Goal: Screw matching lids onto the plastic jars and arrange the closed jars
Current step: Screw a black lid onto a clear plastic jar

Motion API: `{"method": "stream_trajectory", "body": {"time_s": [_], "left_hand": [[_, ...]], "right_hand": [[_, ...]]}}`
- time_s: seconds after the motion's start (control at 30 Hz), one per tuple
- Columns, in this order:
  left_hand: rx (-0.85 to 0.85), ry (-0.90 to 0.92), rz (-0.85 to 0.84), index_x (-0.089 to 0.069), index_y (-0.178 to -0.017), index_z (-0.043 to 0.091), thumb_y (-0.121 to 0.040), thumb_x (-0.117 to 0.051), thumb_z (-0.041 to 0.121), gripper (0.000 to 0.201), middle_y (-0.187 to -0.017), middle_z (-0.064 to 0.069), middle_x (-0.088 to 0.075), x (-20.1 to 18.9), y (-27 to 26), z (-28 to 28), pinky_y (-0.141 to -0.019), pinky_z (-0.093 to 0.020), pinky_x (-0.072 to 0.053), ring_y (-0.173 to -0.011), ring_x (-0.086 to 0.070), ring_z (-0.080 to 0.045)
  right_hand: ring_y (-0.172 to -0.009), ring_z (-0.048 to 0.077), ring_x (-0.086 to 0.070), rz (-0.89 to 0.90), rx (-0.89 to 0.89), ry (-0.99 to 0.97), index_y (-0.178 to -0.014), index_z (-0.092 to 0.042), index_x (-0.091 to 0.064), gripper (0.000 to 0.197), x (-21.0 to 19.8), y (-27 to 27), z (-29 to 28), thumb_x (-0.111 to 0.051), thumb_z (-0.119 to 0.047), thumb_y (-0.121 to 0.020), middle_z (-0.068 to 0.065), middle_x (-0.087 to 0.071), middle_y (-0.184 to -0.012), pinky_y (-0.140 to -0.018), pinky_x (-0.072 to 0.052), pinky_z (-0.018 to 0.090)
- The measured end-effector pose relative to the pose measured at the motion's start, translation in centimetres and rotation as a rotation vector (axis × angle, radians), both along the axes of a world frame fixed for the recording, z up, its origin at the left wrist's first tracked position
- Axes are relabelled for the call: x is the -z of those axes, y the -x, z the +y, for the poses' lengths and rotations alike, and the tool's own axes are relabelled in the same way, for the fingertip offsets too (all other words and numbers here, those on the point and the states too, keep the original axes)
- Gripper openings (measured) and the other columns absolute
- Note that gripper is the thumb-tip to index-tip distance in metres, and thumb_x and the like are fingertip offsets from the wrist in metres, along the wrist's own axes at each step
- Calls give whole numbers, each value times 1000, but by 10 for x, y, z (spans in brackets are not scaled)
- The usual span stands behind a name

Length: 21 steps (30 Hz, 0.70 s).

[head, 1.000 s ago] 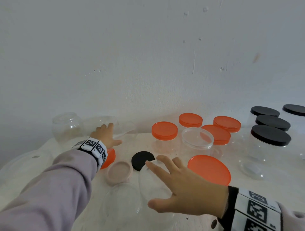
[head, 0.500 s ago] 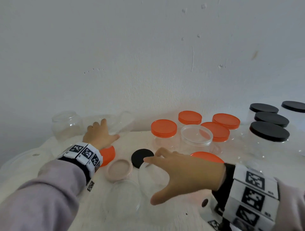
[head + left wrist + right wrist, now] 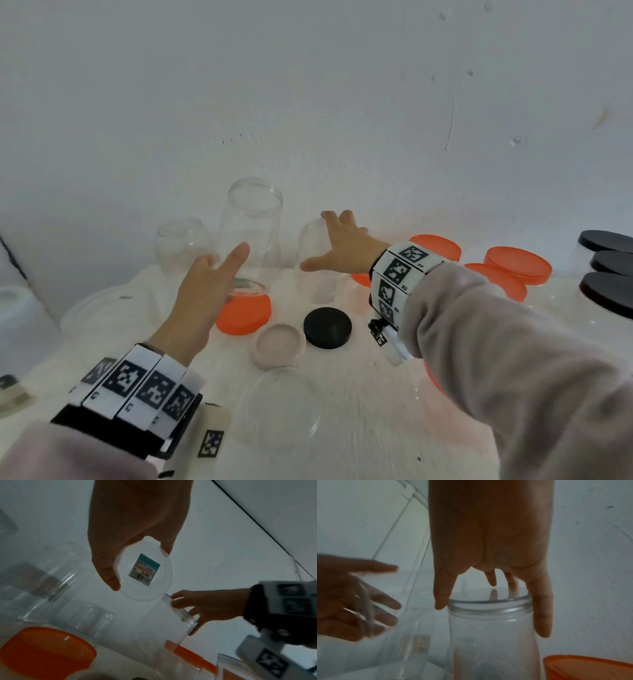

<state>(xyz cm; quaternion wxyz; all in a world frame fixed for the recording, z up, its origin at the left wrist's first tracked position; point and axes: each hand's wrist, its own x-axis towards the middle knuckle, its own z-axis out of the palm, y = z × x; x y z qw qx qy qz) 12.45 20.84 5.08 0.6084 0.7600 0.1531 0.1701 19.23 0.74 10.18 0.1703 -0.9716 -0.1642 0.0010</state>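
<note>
I have my left hand (image 3: 209, 287) wrapped around a tall jar (image 3: 251, 236) near its base, index finger pointing loose along the wall. It is lifted clear of the bench (image 3: 359, 404) and tilted, mouth up and away toward the wall; the left wrist view looks straight at its bottom and price sticker (image 3: 145, 569), so its long axis runs roughly away from that wrist. Just under it lies a loose orange lid (image 3: 245, 313).

My right hand (image 3: 346, 248) is spread over the mouth of a second open jar (image 3: 317, 263), which stands upright just to the right of the first. In the right wrist view the thumb and little finger (image 3: 542, 616) straddle the rim (image 3: 488, 601) and the middle fingers dip toward the opening. The fingers look barely curled; I judge it a light touch rather than a firm hold.

What matters next, I think: each hand has its own jar, neither has a lid. The lids lie nearer me than the jars: the orange one, a pink lid (image 3: 281, 344) and a black lid (image 3: 327, 327) side by side. The orange lid is closest to my left hand, the black one about midway. One hand must let go to fetch a lid.

Closed jars with orange tops (image 3: 517, 265) and black tops (image 3: 606, 241) stand at the right.
</note>
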Motion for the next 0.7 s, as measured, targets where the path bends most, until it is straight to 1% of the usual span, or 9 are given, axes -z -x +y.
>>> {"method": "stream_trajectory", "body": {"time_s": [0.07, 0.13, 0.2, 0.3, 0.37, 0.47, 0.53, 0.6, 0.7], "left_hand": [[21, 92, 4, -52, -117, 11, -78, -61, 64, 66, -114, -8, -62, 5, 7, 0, -91, -42, -51, -99, -63, -24], [43, 152, 10, -55, -108, 13, -79, -62, 61, 56, -107, -11, -66, 11, 13, -1, -90, -43, -52, -95, -66, -25], [67, 187, 32, -56, -110, 14, -80, -62, 58, 53, -106, -12, -67, 17, 17, 0, -90, -43, -52, -92, -68, -27], [108, 240, 33, -57, -106, 12, -80, -65, 52, 48, -98, -11, -69, 22, 21, -2, -79, -39, -56, -84, -71, -26], [141, 257, 26, -59, -104, 11, -72, -68, 53, 54, -88, -8, -71, 25, 24, -2, -76, -39, -57, -80, -71, -25], [215, 268, 33, -62, -104, 10, -57, -71, 58, 68, -88, -6, -73, 30, 27, -1, -77, -39, -57, -84, -72, -27], [245, 285, 34, -63, -102, 12, -60, -79, 56, 63, -92, -5, -71, 31, 28, 0, -79, -37, -55, -89, -70, -26], [276, 277, 6, -62, -90, 14, -63, -80, 54, 51, -77, 4, -68, 32, 30, 0, -78, -33, -53, -81, -69, -19], [340, 191, 8, -53, -79, 14, -56, -75, 62, 58, -69, 4, -59, 33, 33, 1, -86, -39, -51, -74, -61, -17]], "right_hand": [[-121, 37, -40, -37, 16, 40, -146, -16, -19, 89, 9, -11, 9, -68, -53, -82, 8, -28, -139, -81, -33, 36], [-119, 36, -39, -47, 27, 90, -146, -15, -19, 86, 18, -20, 14, -65, -54, -84, 8, -28, -140, -81, -32, 35], [-120, 37, -37, -43, 46, 131, -146, -15, -20, 84, 24, -28, 17, -63, -53, -85, 8, -27, -141, -82, -33, 36], [-123, 40, -34, -8, 67, 180, -146, -15, -20, 83, 30, -39, 21, -62, -53, -86, 9, -26, -143, -91, -39, 43], [-123, 41, -34, 4, 82, 209, -146, -16, -19, 83, 31, -46, 24, -61, -54, -86, 9, -25, -144, -93, -39, 44], [-123, 40, -35, 18, 112, 257, -147, -17, -21, 81, 31, -54, 29, -57, -57, -87, 10, -26, -144, -94, -38, 43], [-127, 41, -32, 39, 133, 287, -149, -18, -21, 78, 31, -57, 31, -52, -58, -90, 11, -25, -146, -97, -37, 43], [-133, 42, -25, 66, 138, 315, -151, -18, -19, 73, 30, -58, 32, -44, -57, -94, 13, -21, -151, -104, -33, 45], [-139, 40, -23, 86, 94, 351, -152, -14, -20, 61, 28, -56, 33, -32, -47, -102, 17, -18, -156, -111, -23, 44]]}}
